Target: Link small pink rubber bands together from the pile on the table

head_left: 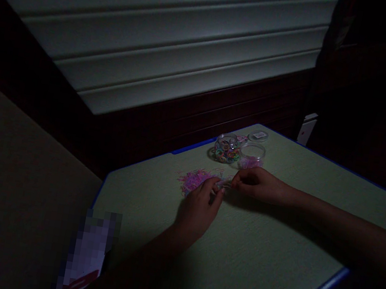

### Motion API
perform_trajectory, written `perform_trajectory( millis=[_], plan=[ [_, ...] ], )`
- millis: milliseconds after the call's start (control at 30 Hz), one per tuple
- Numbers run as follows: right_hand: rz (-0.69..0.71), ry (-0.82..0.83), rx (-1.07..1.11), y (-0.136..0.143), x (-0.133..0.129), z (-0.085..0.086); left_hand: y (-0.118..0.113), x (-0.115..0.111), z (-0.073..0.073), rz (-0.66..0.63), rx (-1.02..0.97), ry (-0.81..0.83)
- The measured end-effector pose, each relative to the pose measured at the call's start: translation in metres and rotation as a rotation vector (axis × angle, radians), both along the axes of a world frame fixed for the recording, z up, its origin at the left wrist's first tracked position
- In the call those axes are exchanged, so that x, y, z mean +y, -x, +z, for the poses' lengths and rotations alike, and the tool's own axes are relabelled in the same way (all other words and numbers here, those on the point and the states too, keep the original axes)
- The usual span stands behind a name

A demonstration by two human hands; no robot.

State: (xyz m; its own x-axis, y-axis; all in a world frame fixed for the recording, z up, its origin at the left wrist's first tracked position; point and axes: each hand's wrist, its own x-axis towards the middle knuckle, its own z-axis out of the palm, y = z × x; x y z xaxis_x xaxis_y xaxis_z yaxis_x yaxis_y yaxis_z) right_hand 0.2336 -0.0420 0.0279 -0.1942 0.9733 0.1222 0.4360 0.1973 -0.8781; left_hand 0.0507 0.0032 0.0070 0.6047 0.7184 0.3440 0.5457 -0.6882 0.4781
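Note:
A loose pile of small pink and purple bands (194, 179) lies on the pale green table. My left hand (202, 205) is at the pile's right side, thumb and fingers curled toward each other around a few pale bands. Just to its right, my right hand (255, 183) has its fingertips pinched near the same pale strands; what they grip is too small and dark to make out. Behind my right hand stands a clear round container (253, 152) with pink bands inside. Beside it is a clear jar (226, 150) of multicoloured bands.
A clear round lid (258, 136) with a label lies near the far corner of the table (269, 266), which has a blue edge. Slatted blinds (180, 43) rise behind. A white and red item (84, 264), partly pixelated, is at the lower left.

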Motion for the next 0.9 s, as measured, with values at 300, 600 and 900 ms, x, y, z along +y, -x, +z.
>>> perform_trajectory(
  millis=[300, 600, 900],
  plan=[
    [0.021, 0.004, -0.032, -0.0007, 0.0001, -0.0011, 0.0006, 0.0007, -0.0011, -0.035, 0.006, 0.001],
    [0.016, -0.005, -0.072, -0.0012, 0.0007, -0.0012, 0.0019, 0.0013, -0.0006, -0.070, 0.004, -0.049],
    [-0.017, -0.032, -0.076, -0.0035, 0.0027, -0.0045, 0.0022, 0.0017, -0.0024, -0.114, 0.014, -0.060]
  ],
)
